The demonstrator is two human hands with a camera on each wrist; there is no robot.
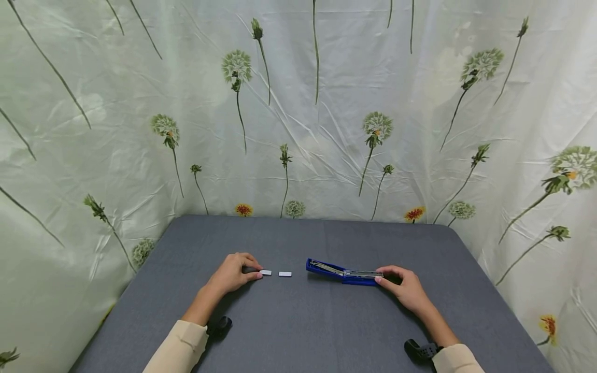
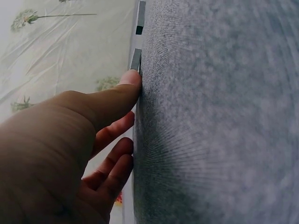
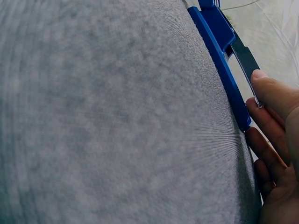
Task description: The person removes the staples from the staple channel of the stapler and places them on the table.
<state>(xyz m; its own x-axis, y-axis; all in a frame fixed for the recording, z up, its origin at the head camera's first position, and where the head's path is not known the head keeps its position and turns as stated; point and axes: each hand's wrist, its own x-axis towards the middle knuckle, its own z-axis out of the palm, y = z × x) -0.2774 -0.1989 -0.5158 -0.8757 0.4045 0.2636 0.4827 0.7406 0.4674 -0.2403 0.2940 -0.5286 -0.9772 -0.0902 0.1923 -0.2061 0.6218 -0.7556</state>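
A blue stapler (image 1: 359, 280) lies opened out on the grey table, its top arm swung back to the left and its metal magazine (image 1: 364, 273) showing. With thumb and index finger my right hand (image 1: 404, 290) pinches the magazine's right end; the right wrist view shows the thumb (image 3: 275, 93) on the dark magazine above the blue base. To the left, two short silvery staple strips lie in a row. My left hand (image 1: 233, 274) pinches the nearer-left staple strip (image 1: 266, 272) at its left end. The other staple strip (image 1: 285, 274) lies just right of it, untouched.
The grey table (image 1: 322, 326) has rounded far corners. Behind it and along both sides hangs a pale curtain (image 1: 317, 129) printed with dandelions. Dark straps with camera units (image 1: 219, 329) sit on both wrists, below beige sleeves.
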